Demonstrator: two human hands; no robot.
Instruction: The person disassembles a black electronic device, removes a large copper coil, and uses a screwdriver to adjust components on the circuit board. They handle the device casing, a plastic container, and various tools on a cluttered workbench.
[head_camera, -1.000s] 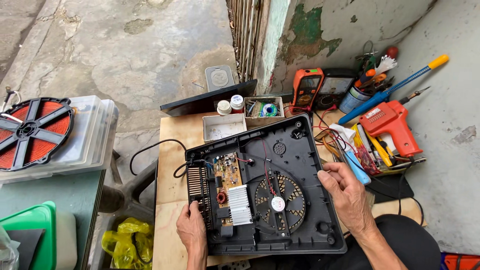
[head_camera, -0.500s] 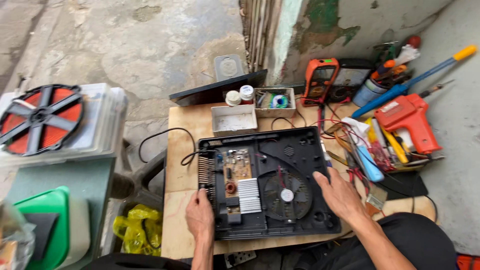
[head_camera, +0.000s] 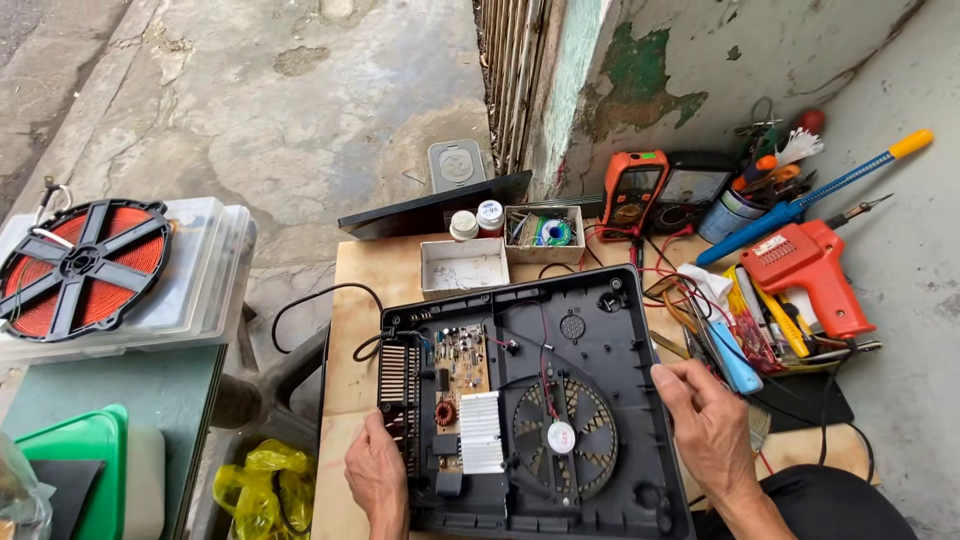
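Outdoors on cracked concrete, beside a stained wall with peeling green paint, my small wooden table (head_camera: 360, 300) carries the opened black cooker housing (head_camera: 600, 330), which lies flat and covers most of the top. Its insides face up: a circuit board (head_camera: 462, 360) toward the left, a white finned heat sink (head_camera: 481, 432) just below it, and a round fan (head_camera: 563, 436) in the middle.

My left hand (head_camera: 378, 478) sits at the housing's near-left corner, fingers curled over the edge next to the vent slots, gripping it. My right hand (head_camera: 705, 425) is clasped on the right rim, thumb lying on top inside the shell, the other fingers wrapped down the outer side. So the housing lies between my two hands, both touching it, both closed on its edges.

Behind the housing stand a shallow white box (head_camera: 465, 266), two small white jars (head_camera: 476, 220) and a little box with a roll of solder (head_camera: 546, 232). To the right lie an orange multimeter (head_camera: 632, 188), a red soldering gun (head_camera: 805, 272) and a heap of screwdrivers and wires (head_camera: 745, 330). Well off to my left, a red coil disc (head_camera: 82, 265) rests on clear plastic containers (head_camera: 210, 275).
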